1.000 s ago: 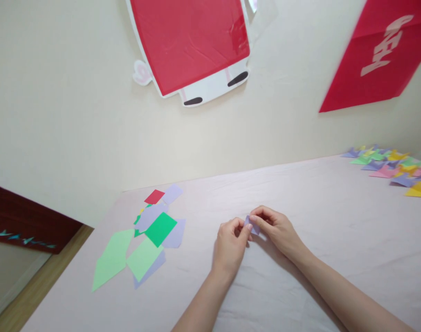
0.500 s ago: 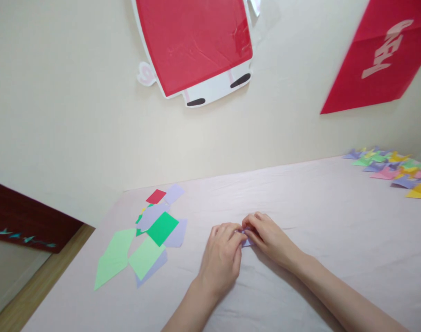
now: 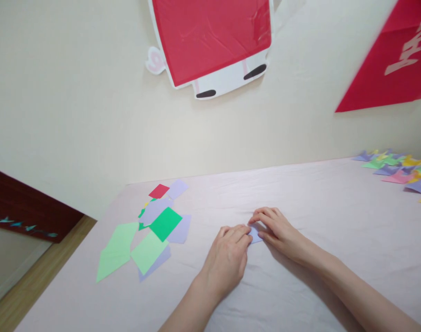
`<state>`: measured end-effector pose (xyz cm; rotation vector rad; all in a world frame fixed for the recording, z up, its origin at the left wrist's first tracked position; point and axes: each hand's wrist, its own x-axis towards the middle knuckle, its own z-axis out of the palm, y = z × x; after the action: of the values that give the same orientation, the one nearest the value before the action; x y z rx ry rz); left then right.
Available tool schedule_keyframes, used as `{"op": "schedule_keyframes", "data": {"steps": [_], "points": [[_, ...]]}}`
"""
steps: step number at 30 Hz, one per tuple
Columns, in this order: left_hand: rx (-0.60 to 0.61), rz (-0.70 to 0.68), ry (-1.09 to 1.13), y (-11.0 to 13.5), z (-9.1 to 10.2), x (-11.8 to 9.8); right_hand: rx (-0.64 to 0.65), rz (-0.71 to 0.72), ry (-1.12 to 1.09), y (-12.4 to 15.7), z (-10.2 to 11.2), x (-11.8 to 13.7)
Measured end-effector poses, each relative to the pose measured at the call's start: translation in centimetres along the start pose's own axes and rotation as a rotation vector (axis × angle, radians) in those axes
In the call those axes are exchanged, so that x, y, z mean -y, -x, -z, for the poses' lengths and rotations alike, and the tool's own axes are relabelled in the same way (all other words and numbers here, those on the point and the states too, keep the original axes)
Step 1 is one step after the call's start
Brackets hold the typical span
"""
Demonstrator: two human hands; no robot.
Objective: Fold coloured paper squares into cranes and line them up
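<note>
A small piece of purple paper [image 3: 255,234] lies on the pale cloth-covered surface [image 3: 293,281], partly hidden by my fingers. My left hand [image 3: 229,253] holds its left side, fingertips closed together and pressed on the edge. From the right, my right hand [image 3: 279,233] grips the same paper, with the thumb at its right edge and the index finger curved over the far edge. Whether the paper is folded in layers I cannot tell.
To the left lie loose paper sheets: dark green [image 3: 166,224], light green [image 3: 118,249], red [image 3: 159,191] and purple [image 3: 178,189]. Several folded paper shapes [image 3: 400,168] stand in rows at the far right. Behind is a wall [image 3: 231,133] with red decorations.
My right hand's fingers have spread a little, and more of the purple paper shows between the hands. The whole view has shifted slightly.
</note>
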<state>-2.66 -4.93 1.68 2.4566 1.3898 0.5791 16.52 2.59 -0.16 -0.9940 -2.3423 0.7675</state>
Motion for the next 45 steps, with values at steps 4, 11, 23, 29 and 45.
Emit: {"op": "schedule_keyframes", "data": {"steps": [4,11,23,29,45], "points": [[-0.007,-0.007,0.006,0.2,-0.1,0.1,0.079,-0.003,-0.095,1.0,1.4,-0.6],[0.011,-0.034,0.082,0.3,-0.1,0.3,0.156,-0.005,-0.216,1.9,2.9,-1.5],[0.067,-0.082,0.088,0.6,0.1,0.4,0.139,0.086,-0.075,1.6,2.4,-1.3],[0.081,-0.083,0.038,0.8,0.0,0.1,0.034,0.005,-0.048,1.4,1.4,-0.5],[0.027,-0.067,0.044,1.1,-0.3,-0.8,-0.083,-0.001,0.067,1.3,0.2,0.4]]}}
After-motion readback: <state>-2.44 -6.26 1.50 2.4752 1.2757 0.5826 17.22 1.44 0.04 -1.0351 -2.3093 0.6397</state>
